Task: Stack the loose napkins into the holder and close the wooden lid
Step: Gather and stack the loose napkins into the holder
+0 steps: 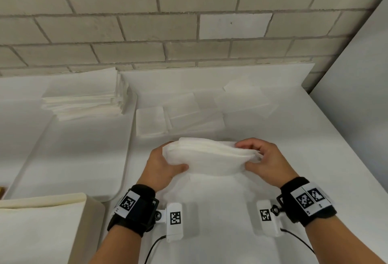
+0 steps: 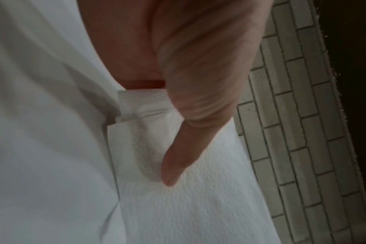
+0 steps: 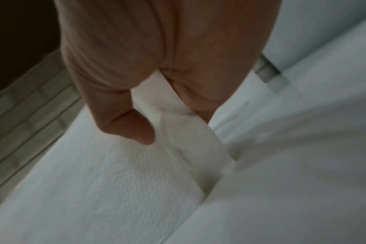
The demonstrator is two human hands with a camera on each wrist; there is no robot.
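A thick stack of white napkins (image 1: 210, 158) is lifted just above the white table, held by both ends. My left hand (image 1: 168, 164) grips its left end, thumb on the near face and fingers hidden behind. My right hand (image 1: 252, 156) grips the right end with fingers curled over the top. In the wrist views, the left thumb (image 2: 178, 165) presses on the textured napkins (image 2: 198, 206), and the right thumb (image 3: 140, 130) pinches the stack's (image 3: 115, 181) edge. A beige open box (image 1: 94, 211) with white paper inside stands at the bottom left. I see no wooden lid clearly.
Several loose napkins (image 1: 189, 114) lie spread on the table behind my hands. A taller pile of napkins (image 1: 84, 95) rests at the back left on a white tray (image 1: 123, 158). A brick wall (image 1: 189, 32) closes the back and a white panel (image 1: 357, 85) the right.
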